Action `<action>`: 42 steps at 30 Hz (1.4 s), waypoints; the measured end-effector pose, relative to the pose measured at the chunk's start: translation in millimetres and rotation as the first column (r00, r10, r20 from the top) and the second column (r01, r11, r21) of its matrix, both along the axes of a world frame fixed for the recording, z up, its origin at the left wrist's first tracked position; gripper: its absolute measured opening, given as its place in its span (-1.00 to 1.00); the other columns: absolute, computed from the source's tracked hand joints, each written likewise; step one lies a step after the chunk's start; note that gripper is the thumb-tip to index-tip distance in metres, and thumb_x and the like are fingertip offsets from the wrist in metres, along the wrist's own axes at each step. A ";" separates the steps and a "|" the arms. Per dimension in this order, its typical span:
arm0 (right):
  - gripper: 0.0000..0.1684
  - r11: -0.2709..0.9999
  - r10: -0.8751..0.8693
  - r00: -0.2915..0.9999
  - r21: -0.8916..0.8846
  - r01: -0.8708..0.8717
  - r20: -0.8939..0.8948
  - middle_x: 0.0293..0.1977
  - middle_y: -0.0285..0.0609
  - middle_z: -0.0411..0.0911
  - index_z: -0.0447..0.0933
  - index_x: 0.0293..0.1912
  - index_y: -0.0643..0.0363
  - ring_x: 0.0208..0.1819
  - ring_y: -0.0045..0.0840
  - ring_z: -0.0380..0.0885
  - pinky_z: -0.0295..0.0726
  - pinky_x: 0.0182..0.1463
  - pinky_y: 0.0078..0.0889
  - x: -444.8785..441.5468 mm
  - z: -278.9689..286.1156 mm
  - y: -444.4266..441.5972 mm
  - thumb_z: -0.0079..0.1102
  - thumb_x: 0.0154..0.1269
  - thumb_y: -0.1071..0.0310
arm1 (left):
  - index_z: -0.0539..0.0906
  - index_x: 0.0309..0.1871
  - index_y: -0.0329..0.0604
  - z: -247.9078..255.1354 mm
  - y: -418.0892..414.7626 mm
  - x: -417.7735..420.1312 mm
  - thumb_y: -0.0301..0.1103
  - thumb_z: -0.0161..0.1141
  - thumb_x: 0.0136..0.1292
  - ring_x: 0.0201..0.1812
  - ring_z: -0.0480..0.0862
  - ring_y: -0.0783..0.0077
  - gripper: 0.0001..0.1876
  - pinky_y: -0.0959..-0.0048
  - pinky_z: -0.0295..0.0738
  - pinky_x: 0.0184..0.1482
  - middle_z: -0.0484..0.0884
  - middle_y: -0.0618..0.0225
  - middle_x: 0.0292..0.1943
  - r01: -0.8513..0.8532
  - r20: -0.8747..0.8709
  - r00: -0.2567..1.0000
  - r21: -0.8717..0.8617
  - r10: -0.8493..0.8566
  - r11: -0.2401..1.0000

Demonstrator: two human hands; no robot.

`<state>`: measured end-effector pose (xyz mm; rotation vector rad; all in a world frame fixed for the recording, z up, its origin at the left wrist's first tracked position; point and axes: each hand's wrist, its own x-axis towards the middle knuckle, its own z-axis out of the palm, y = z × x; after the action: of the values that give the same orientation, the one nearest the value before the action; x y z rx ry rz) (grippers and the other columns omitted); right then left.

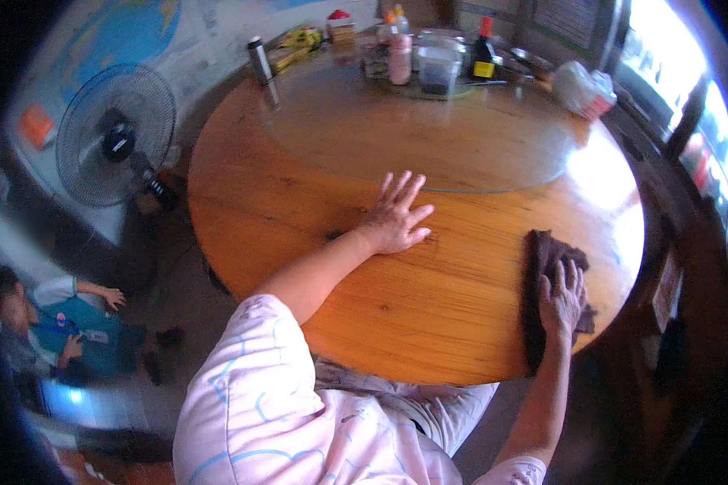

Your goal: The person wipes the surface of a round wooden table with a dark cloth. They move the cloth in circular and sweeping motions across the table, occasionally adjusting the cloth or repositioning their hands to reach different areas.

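A round wooden table [364, 303] fills the middle of the view. On its surface lies my left hand [398, 215], palm down with fingers spread, near the front edge of a round glass turntable [412, 145]. My right hand [563, 297] presses flat on a dark brown cloth [552, 248] at the table's right side. The cloth is bunched under and around the fingers and reaches down beside the wrist.
Bottles, including a dark one with a red cap [483, 51], and a clear plastic container [438, 68] stand at the back. A plastic bag [582, 91] lies back right. Left are a fan [116, 136] and another person [67, 321].
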<state>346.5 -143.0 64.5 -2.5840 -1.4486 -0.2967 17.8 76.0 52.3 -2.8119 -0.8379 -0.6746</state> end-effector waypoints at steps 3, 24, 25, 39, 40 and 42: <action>-0.37 0.997 0.013 1.000 -0.082 -0.013 0.004 0.53 -0.21 0.08 0.29 0.44 -0.07 0.57 -0.28 -0.05 -0.12 0.57 -0.06 -1.1 4.9 -1.3 -0.07 0.49 -0.05 | 0.62 0.23 0.01 -5.2 3.1 2.1 0.04 0.24 0.31 0.56 -0.07 -0.19 -0.50 -0.23 -0.28 0.53 -0.02 -0.05 0.56 0.033 0.027 0.999 -0.003 -0.033 0.999; -0.34 0.947 0.318 0.946 -0.071 -0.314 0.060 0.50 -0.16 0.15 0.23 0.46 0.03 0.53 -0.22 0.06 0.00 0.56 -0.09 -4.9 15.1 3.4 -0.01 0.47 0.06 | 0.58 0.15 -0.07 -9.6 10.4 6.3 -0.10 0.28 0.27 0.56 -0.03 -0.19 -0.56 -0.26 -0.23 0.49 0.00 -0.08 0.55 0.110 0.085 0.990 0.030 -0.112 0.994; -0.33 0.946 0.323 0.943 -0.068 -0.318 0.076 0.49 -0.16 0.16 0.23 0.47 0.02 0.53 -0.20 0.07 0.01 0.56 -0.09 -3.3 12.5 8.7 -0.02 0.47 0.03 | 0.57 0.16 -0.07 -3.7 8.6 4.9 -0.09 0.26 0.28 0.55 -0.02 -0.20 -0.56 -0.27 -0.23 0.49 0.00 -0.08 0.55 0.094 0.051 0.994 0.025 -0.095 0.995; -0.28 0.979 0.205 0.979 0.003 -0.205 -0.003 0.52 -0.27 0.10 0.18 0.49 -0.18 0.55 -0.25 0.03 0.00 0.55 0.03 55.8 -1.7 157.4 -0.22 0.48 -0.24 | 0.48 0.27 -0.11 25.1 -16.8 4.5 -0.26 0.22 0.23 0.58 -0.07 -0.16 -0.49 -0.22 -0.26 0.52 -0.05 -0.07 0.57 0.036 -0.144 0.989 -0.048 -0.043 0.998; -0.29 0.982 0.189 0.982 0.001 -0.189 -0.006 0.52 -0.28 0.10 0.18 0.49 -0.19 0.55 -0.25 0.03 0.00 0.55 0.03 59.4 -0.2 165.8 -0.22 0.48 -0.24 | 0.46 0.29 -0.06 24.9 -17.7 3.7 -0.27 0.23 0.21 0.58 -0.07 -0.14 -0.46 -0.22 -0.27 0.52 -0.04 -0.05 0.58 0.016 -0.164 0.986 -0.042 -0.023 0.999; -0.29 0.990 0.138 0.990 -0.018 -0.138 -0.002 0.52 -0.28 0.12 0.17 0.49 -0.18 0.55 -0.25 0.03 -0.03 0.56 0.04 71.0 1.3 180.4 -0.22 0.48 -0.22 | 0.46 0.29 -0.03 21.3 -18.2 5.9 -0.27 0.23 0.21 0.58 -0.07 -0.13 -0.46 -0.22 -0.27 0.53 -0.04 -0.02 0.58 0.049 -0.142 0.988 -0.049 -0.056 0.998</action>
<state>417.5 37.5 65.8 -2.4805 -1.6276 -0.2654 23.7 57.8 73.6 -2.8909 -0.7659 -0.4585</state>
